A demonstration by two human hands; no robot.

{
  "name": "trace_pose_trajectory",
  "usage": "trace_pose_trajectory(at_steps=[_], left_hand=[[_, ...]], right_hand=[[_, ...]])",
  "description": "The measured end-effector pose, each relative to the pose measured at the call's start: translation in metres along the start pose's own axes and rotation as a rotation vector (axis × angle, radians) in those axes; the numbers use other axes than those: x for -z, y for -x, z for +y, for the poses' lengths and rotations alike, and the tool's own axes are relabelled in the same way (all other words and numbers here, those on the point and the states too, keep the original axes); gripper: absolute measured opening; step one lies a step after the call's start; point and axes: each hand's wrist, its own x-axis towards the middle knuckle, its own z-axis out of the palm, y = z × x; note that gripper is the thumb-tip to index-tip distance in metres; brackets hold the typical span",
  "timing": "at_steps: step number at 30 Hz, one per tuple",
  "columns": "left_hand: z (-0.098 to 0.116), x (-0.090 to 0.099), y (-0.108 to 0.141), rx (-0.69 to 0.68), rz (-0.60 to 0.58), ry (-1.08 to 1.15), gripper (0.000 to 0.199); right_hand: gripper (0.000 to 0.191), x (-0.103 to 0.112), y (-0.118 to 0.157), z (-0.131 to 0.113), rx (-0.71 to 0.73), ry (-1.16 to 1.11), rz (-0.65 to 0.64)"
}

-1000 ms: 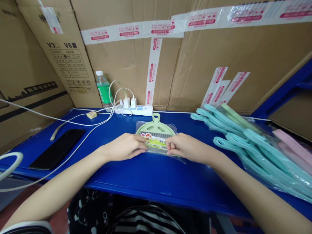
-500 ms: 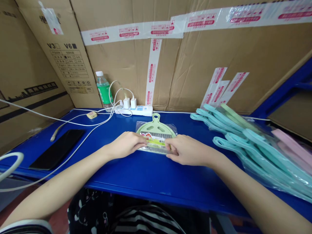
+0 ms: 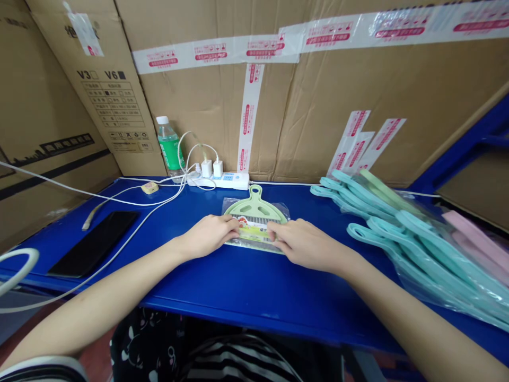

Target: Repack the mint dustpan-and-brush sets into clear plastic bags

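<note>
A light green dustpan (image 3: 255,199) with a grey-bristled brush (image 3: 260,219) lies flat on the blue table, its handle pointing away from me, inside a clear plastic bag (image 3: 283,208). Across the brush runs a colourful paper label (image 3: 251,229). My left hand (image 3: 212,233) has its fingers closed at the label's left end. At the right end, my right hand (image 3: 300,241) pinches with thumb and bent fingers, covering part of the printing. Exactly what lies under the fingertips, label or bag film, is partly hidden.
Several bagged turquoise dustpans (image 3: 421,244) are piled on the right, with pink ones (image 3: 475,239) beside them. A black phone (image 3: 94,243), white cables, a bottle (image 3: 170,148) and a power strip (image 3: 230,181) occupy the left and back. Cardboard (image 3: 207,106) walls the rear.
My right hand has shifted slightly left and its fingers have closed further over the label's right end, hiding more printing. My left hand and the dustpan have barely moved.
</note>
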Motion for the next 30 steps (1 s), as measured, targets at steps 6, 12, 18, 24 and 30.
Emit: trace_pose_trajectory(at_steps=[6, 12, 18, 24, 30], left_hand=[[0.0031, -0.0010, -0.0005, 0.042, 0.004, -0.020, 0.018], [0.0035, -0.0016, -0.0001, 0.050, 0.014, -0.047, 0.018], [0.0030, -0.0030, 0.0008, 0.073, 0.039, 0.006, 0.023], [0.0020, -0.0039, 0.0018, 0.079, 0.063, 0.031, 0.019], [-0.0010, -0.0014, 0.0053, 0.055, 0.065, 0.128, 0.016]], right_hand=[[0.019, -0.0010, -0.0002, 0.0018, -0.021, -0.016, -0.013], [0.023, 0.0014, 0.0002, -0.0004, -0.106, 0.027, -0.040], [0.025, 0.0053, 0.0011, -0.0025, -0.199, 0.095, -0.056], [0.017, 0.0075, 0.0040, -0.0017, -0.228, 0.191, -0.047], [0.029, 0.0050, 0.0069, -0.0045, -0.110, 0.170, 0.007]])
